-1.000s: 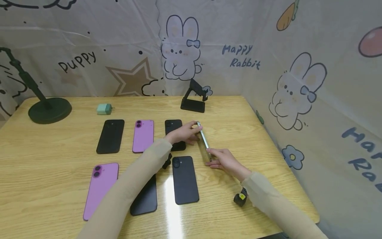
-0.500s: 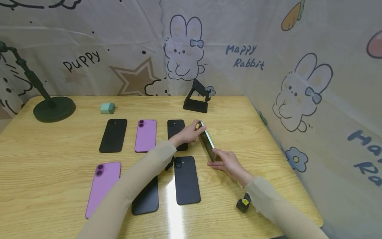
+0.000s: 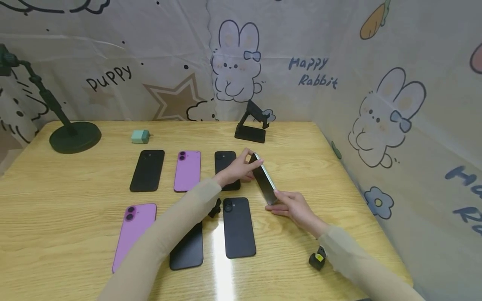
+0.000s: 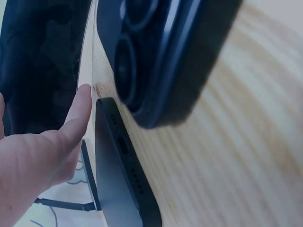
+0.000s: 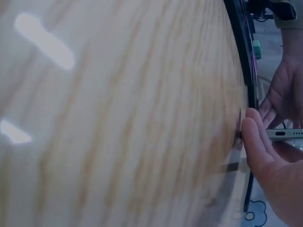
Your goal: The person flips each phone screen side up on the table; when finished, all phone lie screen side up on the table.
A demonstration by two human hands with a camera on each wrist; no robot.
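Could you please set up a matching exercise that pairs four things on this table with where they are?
Things:
1. phone
2. green charger
3. black phone stand
4. round lamp base

Places:
A. far left corner of the table
B. tilted on edge, held between the left hand and the right hand
C. far edge, behind the row of phones, left of centre
D. far edge, just beyond the held phone

Pairs: 1-B, 2-C, 3-D, 4-A
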